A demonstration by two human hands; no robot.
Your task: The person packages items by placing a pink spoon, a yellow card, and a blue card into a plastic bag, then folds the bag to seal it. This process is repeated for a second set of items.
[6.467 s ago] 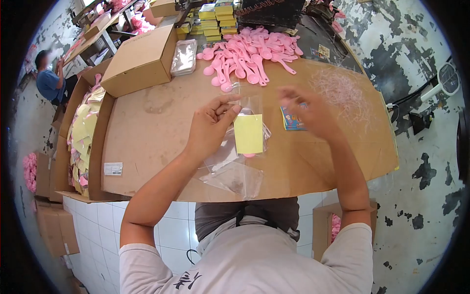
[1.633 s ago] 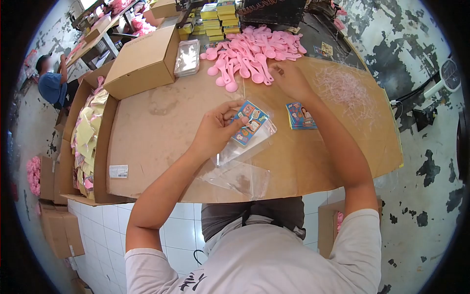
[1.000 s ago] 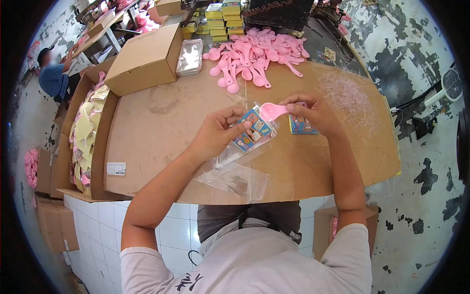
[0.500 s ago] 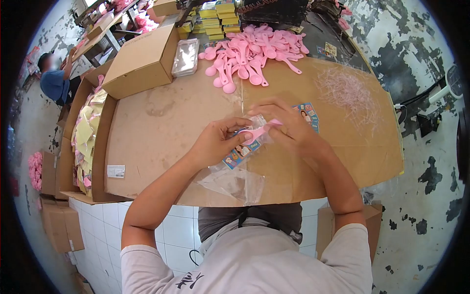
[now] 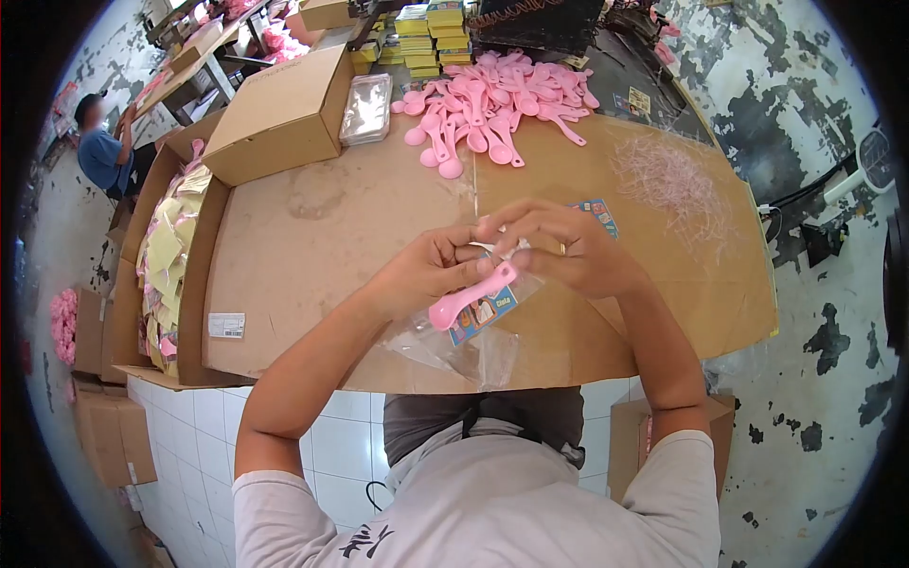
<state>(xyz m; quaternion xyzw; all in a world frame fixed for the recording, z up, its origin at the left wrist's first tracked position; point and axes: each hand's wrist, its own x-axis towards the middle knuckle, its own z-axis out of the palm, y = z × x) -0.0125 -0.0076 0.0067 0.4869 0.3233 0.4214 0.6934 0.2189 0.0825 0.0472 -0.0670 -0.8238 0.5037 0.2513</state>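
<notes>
My left hand [image 5: 421, 270] is closed in a pinch, its thumb against a pink plastic spoon [image 5: 464, 301]. The bowl points down-left toward me and the holed handle end up-right. Beneath the spoon is a blue printed card [image 5: 492, 308], partly covered. My right hand [image 5: 573, 248] is curled just right of the handle end, thumb and fingers closed around the edge of a clear plastic bag [image 5: 526, 282]; its fingers hide part of the bag. Another clear plastic bag [image 5: 492, 360] lies near the table's front edge. Behind my right hand, more printed cards [image 5: 598, 213] show.
A heap of pink spoons [image 5: 483, 104] lies at the back, beside a stack of clear bags [image 5: 365, 109] and a cardboard box [image 5: 275, 114]. Packed pouches fill an open carton [image 5: 216, 275] at left. Thin plastic scraps [image 5: 677, 185] lie right. A person [image 5: 106, 151] sits far left.
The spoon has turned, its bowl now lower and toward me over the card. My right hand has come off the spoon's handle to the bag's edge.
</notes>
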